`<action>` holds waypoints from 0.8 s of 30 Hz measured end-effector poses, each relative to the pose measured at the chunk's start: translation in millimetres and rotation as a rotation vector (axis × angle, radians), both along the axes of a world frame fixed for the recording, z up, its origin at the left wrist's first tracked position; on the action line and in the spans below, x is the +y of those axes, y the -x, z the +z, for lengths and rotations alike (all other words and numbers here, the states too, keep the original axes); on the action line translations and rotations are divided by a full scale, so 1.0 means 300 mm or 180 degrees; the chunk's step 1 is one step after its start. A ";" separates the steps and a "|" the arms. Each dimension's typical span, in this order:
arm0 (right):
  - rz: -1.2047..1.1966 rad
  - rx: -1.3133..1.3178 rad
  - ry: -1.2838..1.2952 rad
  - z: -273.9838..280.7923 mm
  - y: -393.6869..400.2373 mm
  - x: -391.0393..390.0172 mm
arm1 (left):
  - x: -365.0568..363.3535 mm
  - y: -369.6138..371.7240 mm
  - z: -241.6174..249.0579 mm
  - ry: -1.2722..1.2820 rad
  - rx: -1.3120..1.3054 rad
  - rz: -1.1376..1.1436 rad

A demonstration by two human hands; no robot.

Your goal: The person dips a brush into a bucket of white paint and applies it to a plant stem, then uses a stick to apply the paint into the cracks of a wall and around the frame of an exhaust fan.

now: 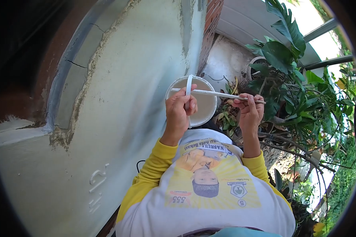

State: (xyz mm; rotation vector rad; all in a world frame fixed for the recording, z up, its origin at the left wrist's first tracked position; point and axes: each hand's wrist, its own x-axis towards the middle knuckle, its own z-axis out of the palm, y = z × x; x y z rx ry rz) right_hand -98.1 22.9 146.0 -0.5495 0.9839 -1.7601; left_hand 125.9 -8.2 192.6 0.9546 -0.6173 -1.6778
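A white bucket (215, 108) with pale liquid inside stands out in front of my body, close to the wall. My left hand (178, 106) is closed around the bucket's white strap-like handle (189, 83), which rises across the opening. Between the fingertips of my right hand (250, 110) is the end of a thin stick (221, 94), coated white along most of its length. The stick lies level over the bucket's mouth, its far end reaching the left hand's fingers near the left rim.
A pale painted wall (126, 87) with cracked, rough edges fills the left side. Leafy plants (300, 94) and bare branches crowd the right, beside a pot (258, 61). Beyond the bucket are a concrete floor (229, 55) and a brick edge (210, 31).
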 end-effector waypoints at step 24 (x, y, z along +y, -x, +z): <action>-0.0991 0.2081 0.3464 0.769 0.013 -0.387 | 0.010 -0.034 0.002 -0.0087 0.0205 0.0149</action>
